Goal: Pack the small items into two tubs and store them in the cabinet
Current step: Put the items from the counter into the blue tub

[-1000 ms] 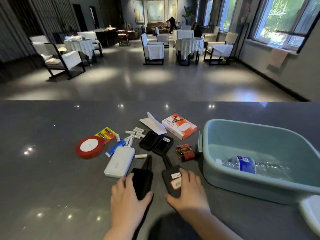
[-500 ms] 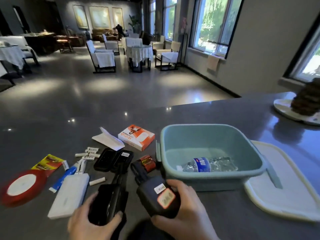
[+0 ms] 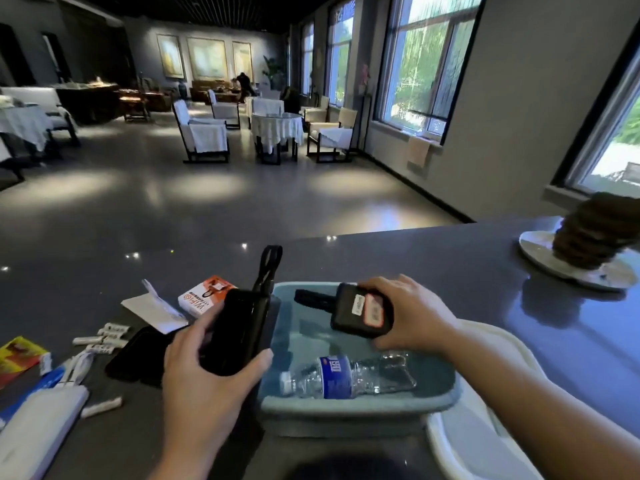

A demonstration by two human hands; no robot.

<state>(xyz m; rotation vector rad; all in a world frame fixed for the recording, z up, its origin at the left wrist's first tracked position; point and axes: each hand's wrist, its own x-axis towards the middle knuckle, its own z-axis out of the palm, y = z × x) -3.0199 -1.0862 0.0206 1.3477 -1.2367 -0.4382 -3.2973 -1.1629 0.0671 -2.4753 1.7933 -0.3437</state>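
Note:
A teal tub (image 3: 349, 408) stands on the dark counter with a clear water bottle (image 3: 341, 375) lying inside. My left hand (image 3: 204, 382) grips a black device with a strap (image 3: 239, 330) at the tub's left rim. My right hand (image 3: 412, 315) holds a second black device with a red-and-white label (image 3: 363, 311) above the tub's inside. Small items lie left of the tub: an orange box (image 3: 202, 296), a white power bank (image 3: 38, 427), two black devices (image 3: 138, 355), small white batteries (image 3: 107, 334) and a yellow packet (image 3: 17, 355).
A white tub lid (image 3: 481, 441) lies right of the teal tub. A plate with a dark stacked object (image 3: 588, 244) sits at the counter's far right. A folded white paper (image 3: 156, 308) lies beside the orange box. Beyond the counter are chairs and tables.
Both hands lifted their black devices from the counter and carried them right. The right one now hangs over the tub's inside, the left one is at its rim. The view turned right.

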